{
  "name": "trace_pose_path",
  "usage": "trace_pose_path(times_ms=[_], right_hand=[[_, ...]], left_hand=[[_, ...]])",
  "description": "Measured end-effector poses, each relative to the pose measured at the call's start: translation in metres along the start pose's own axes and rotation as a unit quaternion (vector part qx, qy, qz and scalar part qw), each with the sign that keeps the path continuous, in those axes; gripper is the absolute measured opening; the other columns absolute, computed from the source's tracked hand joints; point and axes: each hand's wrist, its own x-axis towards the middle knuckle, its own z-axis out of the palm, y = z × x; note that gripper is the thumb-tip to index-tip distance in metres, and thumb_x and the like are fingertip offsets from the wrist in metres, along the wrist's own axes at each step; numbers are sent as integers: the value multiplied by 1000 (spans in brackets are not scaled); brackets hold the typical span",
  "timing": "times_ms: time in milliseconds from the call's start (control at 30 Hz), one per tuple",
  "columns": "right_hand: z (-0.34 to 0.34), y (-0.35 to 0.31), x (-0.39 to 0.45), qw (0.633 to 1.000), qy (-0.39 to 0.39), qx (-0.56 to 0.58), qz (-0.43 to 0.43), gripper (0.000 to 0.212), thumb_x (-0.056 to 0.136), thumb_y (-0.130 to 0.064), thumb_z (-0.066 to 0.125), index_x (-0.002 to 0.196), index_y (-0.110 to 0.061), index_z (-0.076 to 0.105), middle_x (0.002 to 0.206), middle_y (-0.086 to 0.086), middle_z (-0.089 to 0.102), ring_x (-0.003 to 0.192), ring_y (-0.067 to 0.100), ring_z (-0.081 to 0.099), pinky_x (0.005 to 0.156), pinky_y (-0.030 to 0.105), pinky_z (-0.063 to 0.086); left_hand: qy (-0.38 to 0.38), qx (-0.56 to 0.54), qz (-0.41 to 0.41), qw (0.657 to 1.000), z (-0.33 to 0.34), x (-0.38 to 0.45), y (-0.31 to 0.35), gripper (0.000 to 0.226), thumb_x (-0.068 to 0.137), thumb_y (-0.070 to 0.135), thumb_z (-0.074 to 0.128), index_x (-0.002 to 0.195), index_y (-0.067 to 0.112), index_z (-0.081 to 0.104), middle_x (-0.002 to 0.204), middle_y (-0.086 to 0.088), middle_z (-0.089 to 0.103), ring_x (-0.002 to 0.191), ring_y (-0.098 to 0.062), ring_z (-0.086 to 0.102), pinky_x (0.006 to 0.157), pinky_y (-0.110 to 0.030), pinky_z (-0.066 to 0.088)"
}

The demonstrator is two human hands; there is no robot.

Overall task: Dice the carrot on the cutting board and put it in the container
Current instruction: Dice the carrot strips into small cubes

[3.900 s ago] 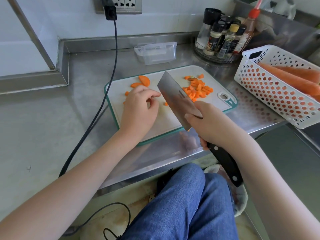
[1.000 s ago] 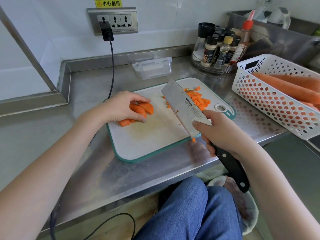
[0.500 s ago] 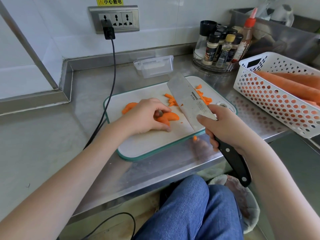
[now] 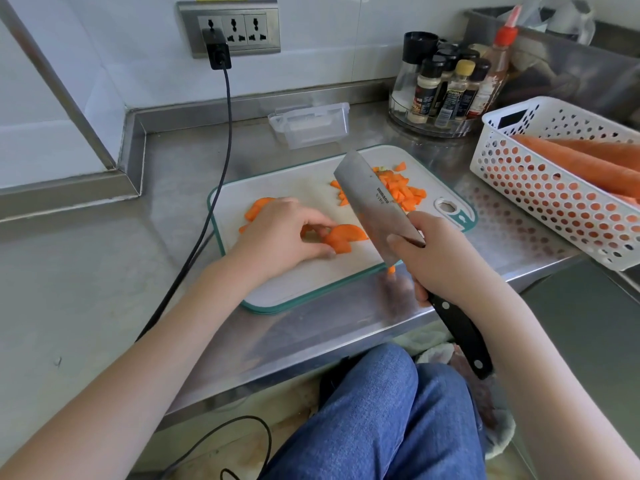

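Observation:
A white cutting board (image 4: 304, 282) with a teal rim lies on the steel counter. My left hand (image 4: 280, 237) holds a small stack of half-round carrot slices (image 4: 343, 237) on the board between thumb and fingers. More slices (image 4: 258, 207) lie behind that hand. My right hand (image 4: 440, 258) grips the cleaver (image 4: 374, 206) where blade meets black handle, with the blade raised and tilted just right of the held slices. A pile of diced carrot (image 4: 401, 192) sits at the board's far right. The clear plastic container (image 4: 311, 124) stands empty behind the board.
A white perforated basket (image 4: 540, 188) with whole carrots sits at the right. A rack of spice bottles (image 4: 446, 88) stands at the back right. A black cable (image 4: 221, 150) runs from the wall socket down past the board's left edge. One carrot bit (image 4: 391, 270) lies at the board's near edge.
My left hand gathered slices from the board's left side and slid them to the middle, next to the cleaver. The cleaver stayed raised in my right hand.

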Motion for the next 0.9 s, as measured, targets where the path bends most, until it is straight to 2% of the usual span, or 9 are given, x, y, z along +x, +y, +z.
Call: trace_pose_path(times_ms=[100,167,267,333,433,533,667,767,900], right_hand=[[6,0,0,1000,9,-12,5,26,95,-18,47,72,-19,36,57,2,43,28,23,44,30,19,32],[6,0,0,999,16,-30,5,25,96,-20,47,73,-21,37,62,2,45,31,23,47,34,20,34],[5,2,1,998,25,-64,-2,29,96,-23,47,70,-25,33,66,2,46,46,22,51,50,24,39],[8,2,2,997,21,-72,-4,32,95,-24,46,68,-26,30,68,2,46,52,23,51,53,26,39],[14,-2,2,997,13,-74,-11,26,96,-24,45,73,-24,33,70,5,50,46,22,51,46,24,39],[15,-8,2,996,5,-82,-22,25,97,-23,45,75,-21,35,68,5,48,39,23,48,42,25,38],[15,-14,5,994,6,-100,-38,33,97,-20,45,68,-24,29,67,3,47,45,18,46,41,24,35],[14,-17,8,996,-2,-88,-29,32,97,-20,44,69,-26,31,64,1,48,32,17,48,30,19,33],[13,-18,12,997,-17,-69,-21,17,97,-20,43,81,-20,40,62,4,49,24,13,45,26,16,31]], left_hand=[[35,16,10,999,4,-6,1,33,66,26,83,98,21,75,78,6,72,66,-4,44,74,-7,28],[45,6,12,999,6,-9,1,30,67,22,82,96,20,75,82,1,74,66,-2,48,75,-2,29],[57,-14,-3,998,12,-10,3,27,71,20,80,97,19,75,83,-1,73,72,-7,57,69,-17,39],[63,-21,-3,998,15,-9,5,25,71,18,80,95,15,75,85,-5,73,74,-12,60,71,-23,42],[85,-28,-2,996,19,-9,4,21,69,18,81,89,12,76,95,-5,72,85,-19,65,79,-32,46],[88,-26,-5,996,21,-8,2,21,69,20,81,89,14,76,107,-5,70,98,-18,63,89,-31,47],[74,-39,-17,996,20,-5,0,21,69,22,80,89,18,75,116,-3,66,106,-10,59,94,-27,44],[72,-46,-19,996,20,-4,1,21,68,21,81,87,14,74,107,-3,68,101,-3,55,91,-28,45],[64,-44,-29,997,17,-5,5,22,69,25,78,88,19,69,85,5,69,85,-12,59,78,-32,47]])
